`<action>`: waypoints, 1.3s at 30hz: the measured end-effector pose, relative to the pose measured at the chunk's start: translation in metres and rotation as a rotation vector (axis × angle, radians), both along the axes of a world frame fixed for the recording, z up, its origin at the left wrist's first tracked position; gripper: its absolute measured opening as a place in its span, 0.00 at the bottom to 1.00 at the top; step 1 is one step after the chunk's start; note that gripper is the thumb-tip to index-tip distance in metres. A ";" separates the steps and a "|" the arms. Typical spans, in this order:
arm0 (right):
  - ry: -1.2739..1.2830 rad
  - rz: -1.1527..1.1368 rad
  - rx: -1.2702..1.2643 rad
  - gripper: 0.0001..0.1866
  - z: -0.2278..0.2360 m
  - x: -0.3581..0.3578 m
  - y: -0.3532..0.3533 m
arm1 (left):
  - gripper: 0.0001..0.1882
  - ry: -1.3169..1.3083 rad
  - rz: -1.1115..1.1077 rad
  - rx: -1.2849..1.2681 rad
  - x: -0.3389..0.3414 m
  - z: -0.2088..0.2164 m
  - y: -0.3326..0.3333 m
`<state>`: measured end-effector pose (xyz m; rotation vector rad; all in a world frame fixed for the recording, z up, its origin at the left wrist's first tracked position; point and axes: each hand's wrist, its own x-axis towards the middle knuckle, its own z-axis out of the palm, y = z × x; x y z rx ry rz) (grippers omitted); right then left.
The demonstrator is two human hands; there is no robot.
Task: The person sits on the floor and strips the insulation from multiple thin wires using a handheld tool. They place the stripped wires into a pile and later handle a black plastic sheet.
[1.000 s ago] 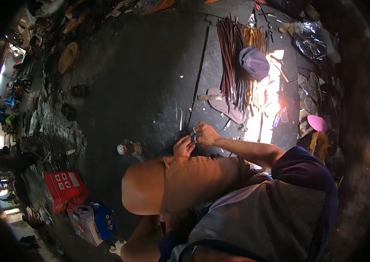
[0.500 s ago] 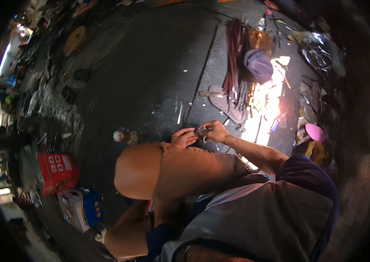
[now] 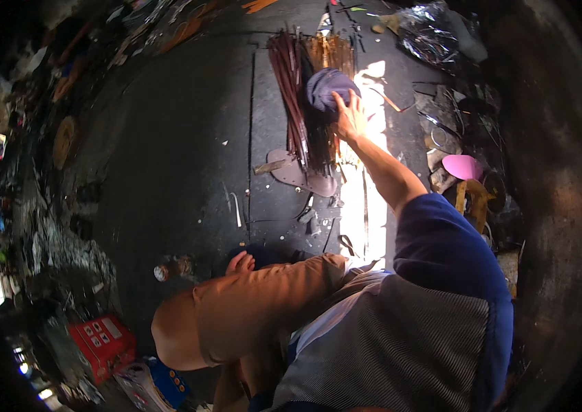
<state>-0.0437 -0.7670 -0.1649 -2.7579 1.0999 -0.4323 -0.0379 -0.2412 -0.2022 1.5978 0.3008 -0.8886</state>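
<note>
My right hand [image 3: 351, 118] is stretched far forward, its fingers spread over a rounded dark blue cloth thing like a cap [image 3: 325, 90]. The fingers touch its near right side. Under and beside the cap lie long dark red strips [image 3: 289, 96] and a bundle of amber strips [image 3: 331, 51]. My left hand [image 3: 241, 262] is low beside my raised knee, partly hidden by the trouser leg. Its visible fingers look loosely parted, and I can make out nothing held in them. A mauve sole-shaped piece [image 3: 311, 180] lies between the hands, with a flat light strip [image 3: 270, 167] over its left end.
Right of the strips runs a bright sunlit band [image 3: 356, 206]. Beyond it are a pink rounded piece [image 3: 462, 167], a yellow-brown object [image 3: 471, 198] and crumpled clear plastic [image 3: 432, 34]. A small jar-like object [image 3: 162, 272] and a red box [image 3: 102, 347] stand at the left.
My right hand has left the small thing by my left hand and reached forward to the cap. The left hand has sunk partly behind my leg. The view has shifted right.
</note>
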 end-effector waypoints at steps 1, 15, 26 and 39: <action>0.081 -0.035 0.019 0.31 0.002 0.008 -0.003 | 0.19 0.005 0.013 -0.056 0.000 -0.007 0.014; -0.059 -0.138 -0.084 0.14 0.091 -0.029 -0.141 | 0.19 -0.209 0.157 -0.319 0.045 0.016 0.095; -0.273 0.408 0.196 0.21 0.002 0.054 -0.002 | 0.19 -0.660 -0.329 1.104 0.059 0.259 0.305; 0.533 0.836 1.482 0.12 -0.043 0.212 0.452 | 0.14 0.014 0.893 0.320 -0.143 0.107 0.311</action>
